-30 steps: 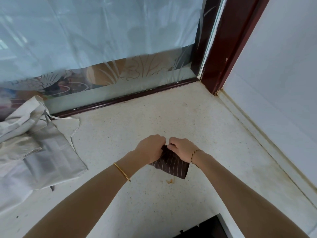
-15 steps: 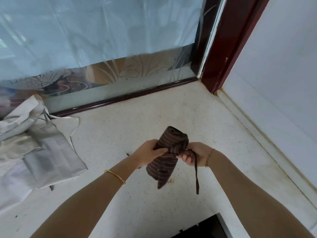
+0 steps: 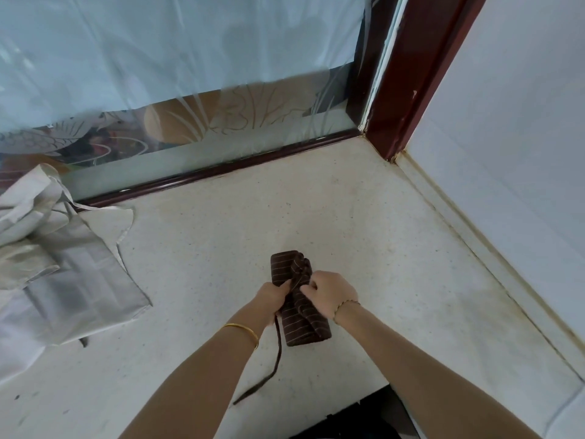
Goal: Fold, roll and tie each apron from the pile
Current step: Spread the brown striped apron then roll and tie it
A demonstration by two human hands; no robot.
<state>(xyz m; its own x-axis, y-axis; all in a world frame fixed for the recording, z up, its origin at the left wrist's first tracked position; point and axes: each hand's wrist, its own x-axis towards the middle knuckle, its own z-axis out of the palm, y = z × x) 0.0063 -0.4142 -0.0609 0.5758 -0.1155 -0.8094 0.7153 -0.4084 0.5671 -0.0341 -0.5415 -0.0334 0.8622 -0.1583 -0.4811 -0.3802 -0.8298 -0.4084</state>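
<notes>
- Rolled brown striped apron point(image 3: 299, 307) at lower centre of pale speckled surface point(image 3: 364, 248), long axis running away from the body & a bit leftward; whether resting on or held just above, can't tell.
- Left hand point(image 3: 269, 301) wrapped round roll's middle from the left, grip curled onto the fabric; gold bangle point(image 3: 243, 331) on that wrist.
- Right hand point(image 3: 329, 294) on the right side of the roll, fingers curled, grip pinching at the waist where strap wraps round; exact bit of strap under the fingertips hidden.
- Loose strap end point(image 3: 275, 359) trailing from under left hand down toward the near edge, tip lying on the surface.
- Step in hand, prob.: tying off – roll looks done, wrap round the middle started, knot not visibly finished.
- To do well: keep left grip tight on the roll so layers don't spring open; pull strap snug round the middle, not near an end, else roll flares; cinch across the roll's axis, w/ steady tension while tucking or knotting.
- Worth watching: far end of roll already bunched & a little puffed – squeeze flat before final pull.
- Risk: letting go w/ either hand before knot bites = unrolling, redo.
- Pile of pale grey aprons point(image 3: 53, 264) at left, well apart from the hands, crumpled against the glass panel point(image 3: 190, 137) – more still to fold, so task nowhere near finished.
</notes>
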